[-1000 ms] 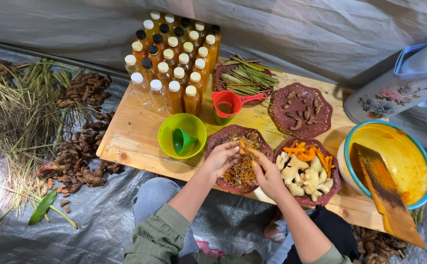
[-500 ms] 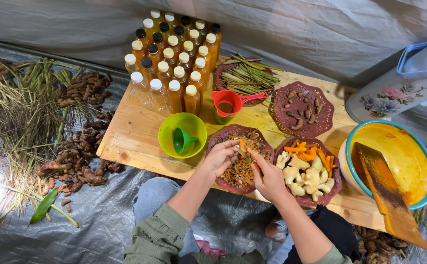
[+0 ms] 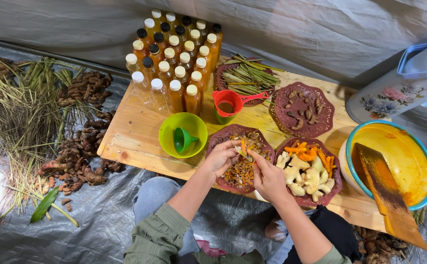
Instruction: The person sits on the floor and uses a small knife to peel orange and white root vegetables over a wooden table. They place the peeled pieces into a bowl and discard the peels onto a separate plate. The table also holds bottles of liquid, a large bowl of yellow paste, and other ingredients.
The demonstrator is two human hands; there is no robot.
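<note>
- My left hand (image 3: 221, 157) and right hand (image 3: 267, 177) meet over the near maroon plate (image 3: 223, 138). Fingers of both pinch one small pale-and-orange sliver (image 3: 242, 152) between them, held low over the plate so scraps drop onto it.
- That plate carries a heap of orange-brown shreds (image 3: 240, 172). It sits at the table's near edge, my shortest reach.
- Just right of it, a second maroon plate (image 3: 332, 193) with pale ginger-like chunks (image 3: 304, 173) and orange root pieces (image 3: 307, 151), touching distance from my right hand.
- Left of my hands: lime green bowl (image 3: 170, 131) with a green funnel (image 3: 182, 140) lying inside, spout sideways. Parked, not in use.
- Far right: blue-rimmed basin (image 3: 421, 157), inside stained yellow, a wooden paddle (image 3: 388, 197) leaning out over its rim toward me.
- Mid table: red measuring cup (image 3: 225, 102) with brown liquid, handle pointing right; a plate of dark root bits (image 3: 301, 108); a plate of green stalks (image 3: 245, 76).
- Far corner: capped bottles of amber liquid (image 3: 174, 58), packed in tight rows away from the cutting.
- Wooden table (image 3: 130, 132) stands on grey tarp; loose brown roots (image 3: 79, 151) and dried grass (image 3: 12, 112) piled on the floor to my left.
</note>
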